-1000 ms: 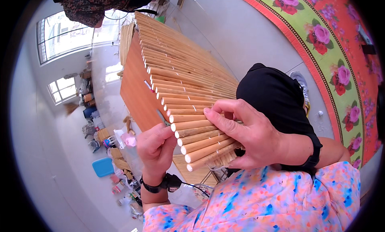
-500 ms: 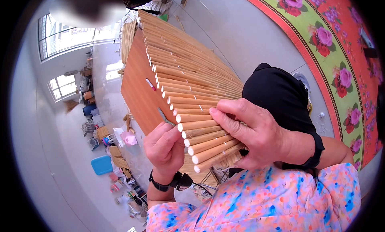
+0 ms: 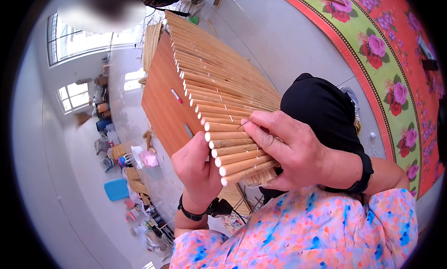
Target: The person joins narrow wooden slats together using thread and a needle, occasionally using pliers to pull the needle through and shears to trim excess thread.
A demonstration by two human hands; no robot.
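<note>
Through my feed, the long mat of round tan wooden rods with pale cut ends and short white stitches (image 3: 219, 87) runs from the upper centre down to mid-frame. I see the right hand (image 3: 298, 152) gripping its near end, thumb on top; a thin dark needle-like piece (image 3: 243, 124) now shows at the thumb tip, unseen half a second ago. The left hand (image 3: 198, 166) is curled against the rod ends, higher than before; I can't tell what its fingers hold. Left of centre, on the reddish-brown wooden tabletop (image 3: 158, 97), lies a slim white-and-red marker (image 3: 176, 96), its print too small for me to read.
</note>
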